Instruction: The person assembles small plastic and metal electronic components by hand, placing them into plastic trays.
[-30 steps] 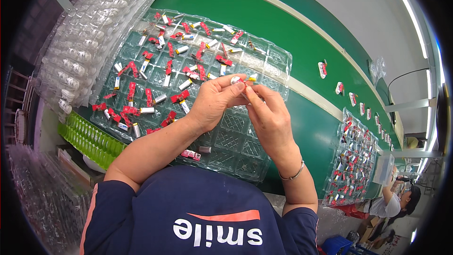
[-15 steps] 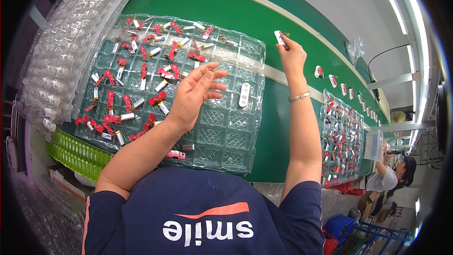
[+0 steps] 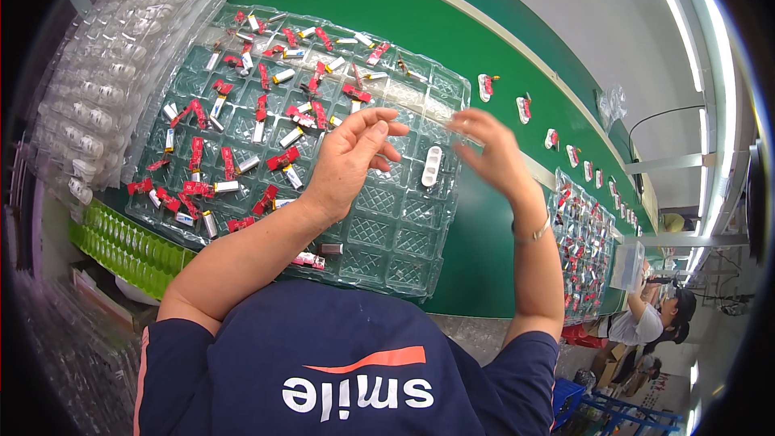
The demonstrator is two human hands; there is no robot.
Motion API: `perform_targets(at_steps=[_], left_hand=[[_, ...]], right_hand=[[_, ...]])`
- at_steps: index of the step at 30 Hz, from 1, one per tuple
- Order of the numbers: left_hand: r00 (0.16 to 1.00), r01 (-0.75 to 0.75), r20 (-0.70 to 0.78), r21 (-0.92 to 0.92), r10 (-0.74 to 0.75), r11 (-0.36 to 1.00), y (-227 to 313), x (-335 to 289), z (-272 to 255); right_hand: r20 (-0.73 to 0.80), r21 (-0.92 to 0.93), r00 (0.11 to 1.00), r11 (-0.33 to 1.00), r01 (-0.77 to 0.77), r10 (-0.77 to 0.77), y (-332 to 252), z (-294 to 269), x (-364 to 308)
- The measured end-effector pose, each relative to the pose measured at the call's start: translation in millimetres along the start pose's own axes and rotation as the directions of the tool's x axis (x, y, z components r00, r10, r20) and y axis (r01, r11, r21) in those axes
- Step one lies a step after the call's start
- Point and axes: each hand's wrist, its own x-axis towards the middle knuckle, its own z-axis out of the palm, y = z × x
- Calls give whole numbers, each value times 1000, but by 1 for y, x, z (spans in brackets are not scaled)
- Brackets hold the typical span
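My left hand hovers over the middle of a clear plastic compartment tray, its fingers loosely curled and apart with nothing in them. Slightly blurred, my right hand is above the tray's right edge, fingers stretched and apart, nothing seen in them. Just left of its fingertips lies a white oblong plastic casing with several openings. In the tray's left compartments lie several red circuit boards with small silver-white battery cells. On the green bench surface beyond my right hand lies a white casing with a red board.
Similar casings form a row along the bench toward the right. A second filled tray lies right of my arm. Stacked clear trays stand at left, above a green ridged tray. A co-worker sits farther right.
My right hand has let go of the white casing with the red board, now on the bench, and has come back toward the tray. My left hand has barely moved.
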Motion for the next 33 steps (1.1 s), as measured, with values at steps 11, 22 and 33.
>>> perform_targets(at_steps=[11,22,33], left_hand=[[997,19,69,88,-26,996,-6,2,0],[982,110,156,-14,-107,994,-3,2,0],[981,194,64,-209,-185,958,-2,3,1]], right_hand=[[-118,85,990,994,-67,77,-25,26,-16],[368,921,898,40,-388,243,-54,31,0],[-297,167,897,943,-289,327,4,26,97]])
